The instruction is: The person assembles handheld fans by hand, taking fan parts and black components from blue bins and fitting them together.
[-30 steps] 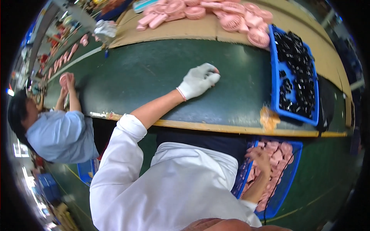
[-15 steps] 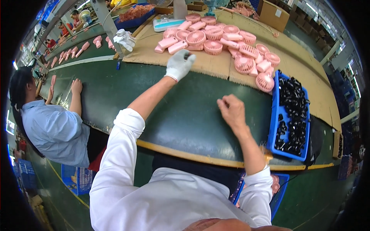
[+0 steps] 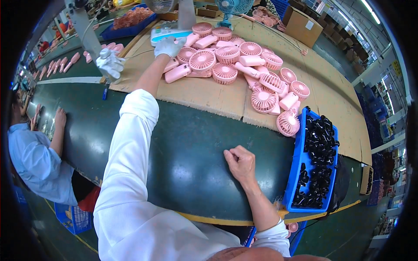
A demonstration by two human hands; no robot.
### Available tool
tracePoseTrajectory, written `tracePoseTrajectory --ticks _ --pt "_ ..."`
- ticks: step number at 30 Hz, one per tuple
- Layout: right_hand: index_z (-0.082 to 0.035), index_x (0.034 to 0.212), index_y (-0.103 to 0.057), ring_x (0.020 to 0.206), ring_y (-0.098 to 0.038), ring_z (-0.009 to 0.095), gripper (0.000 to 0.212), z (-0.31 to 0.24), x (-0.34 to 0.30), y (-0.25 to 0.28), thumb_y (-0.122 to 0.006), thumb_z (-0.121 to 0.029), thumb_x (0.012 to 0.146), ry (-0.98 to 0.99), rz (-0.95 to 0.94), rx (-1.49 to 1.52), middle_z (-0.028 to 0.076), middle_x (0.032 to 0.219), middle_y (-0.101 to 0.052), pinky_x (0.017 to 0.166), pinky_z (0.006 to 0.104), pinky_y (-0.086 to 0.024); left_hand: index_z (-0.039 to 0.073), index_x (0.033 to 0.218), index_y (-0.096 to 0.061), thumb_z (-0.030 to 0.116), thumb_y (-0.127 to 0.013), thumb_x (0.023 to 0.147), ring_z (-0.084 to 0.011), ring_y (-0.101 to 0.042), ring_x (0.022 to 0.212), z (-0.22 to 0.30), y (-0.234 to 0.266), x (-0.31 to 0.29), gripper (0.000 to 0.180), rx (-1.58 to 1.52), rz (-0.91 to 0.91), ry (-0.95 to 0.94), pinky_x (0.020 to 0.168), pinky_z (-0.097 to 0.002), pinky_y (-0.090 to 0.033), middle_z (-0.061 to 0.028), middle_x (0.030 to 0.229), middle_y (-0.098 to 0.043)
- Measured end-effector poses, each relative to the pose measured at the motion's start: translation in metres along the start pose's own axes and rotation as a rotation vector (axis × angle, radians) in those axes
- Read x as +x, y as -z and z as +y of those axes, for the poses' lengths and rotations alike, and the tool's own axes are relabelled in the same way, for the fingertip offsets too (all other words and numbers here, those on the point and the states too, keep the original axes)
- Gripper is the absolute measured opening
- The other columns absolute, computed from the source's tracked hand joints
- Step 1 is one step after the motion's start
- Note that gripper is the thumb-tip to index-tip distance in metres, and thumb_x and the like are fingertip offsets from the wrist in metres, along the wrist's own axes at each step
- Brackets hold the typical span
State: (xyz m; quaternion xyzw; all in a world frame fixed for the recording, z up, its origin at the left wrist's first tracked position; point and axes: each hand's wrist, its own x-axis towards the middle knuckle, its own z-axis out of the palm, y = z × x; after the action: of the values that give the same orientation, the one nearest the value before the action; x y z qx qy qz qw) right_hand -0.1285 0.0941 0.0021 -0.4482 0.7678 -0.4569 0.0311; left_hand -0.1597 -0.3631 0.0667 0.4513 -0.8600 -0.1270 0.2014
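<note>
My left hand (image 3: 169,47), in a white glove, reaches to the left end of a heap of pink handheld fans (image 3: 202,61). Its fingers are apart and lie beside a pink fan handle (image 3: 190,40); whether they touch it is hard to see. The fans have round slatted heads and short handles, piled on brown cardboard. My bare right hand (image 3: 242,162) rests over the dark green tabletop (image 3: 196,148) with its fingers curled in, and nothing shows in them.
At the right stands a blue tray (image 3: 288,191) of small black parts. Behind the fans are a scale (image 3: 167,36), a teal desk fan (image 3: 230,6) and a cardboard box (image 3: 301,25). White gloves (image 3: 109,64) hang on a post. A co-worker (image 3: 37,152) sits at the left.
My left hand has moved forward and left, up to the fan heap. My right hand stays curled over the table, somewhat nearer to me. The whole view has shifted.
</note>
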Motion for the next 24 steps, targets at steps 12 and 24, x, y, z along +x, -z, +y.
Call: tracePoseTrajectory --ticks 12,24 --pt "0.002 0.07 -0.063 0.053 -0.057 0.024 0.011 0.001 0.002 -0.001 -0.071 -0.003 0.076 -0.038 -0.008 0.016 0.011 0.063 -0.056 0.05 0.0327 -0.045 0.012 0.118 -0.064 0.061 -0.064 0.074 -0.0257 -0.06 0.11 0.062 -0.051 0.074 0.066 0.0 -0.092 -0.053 0.094 -0.0359 -0.046 -0.013 0.121 -0.062" --pt "0.002 0.071 -0.064 0.055 -0.057 0.025 0.011 0.002 0.001 -0.004 -0.07 -0.005 0.077 -0.033 0.004 0.026 0.011 0.064 -0.057 0.052 0.0337 -0.045 0.003 0.121 -0.057 0.063 -0.071 0.064 -0.0339 -0.06 0.107 0.068 -0.037 0.026 0.084 -0.003 -0.161 -0.31 0.092 -0.0394 -0.047 -0.0199 0.119 -0.061"
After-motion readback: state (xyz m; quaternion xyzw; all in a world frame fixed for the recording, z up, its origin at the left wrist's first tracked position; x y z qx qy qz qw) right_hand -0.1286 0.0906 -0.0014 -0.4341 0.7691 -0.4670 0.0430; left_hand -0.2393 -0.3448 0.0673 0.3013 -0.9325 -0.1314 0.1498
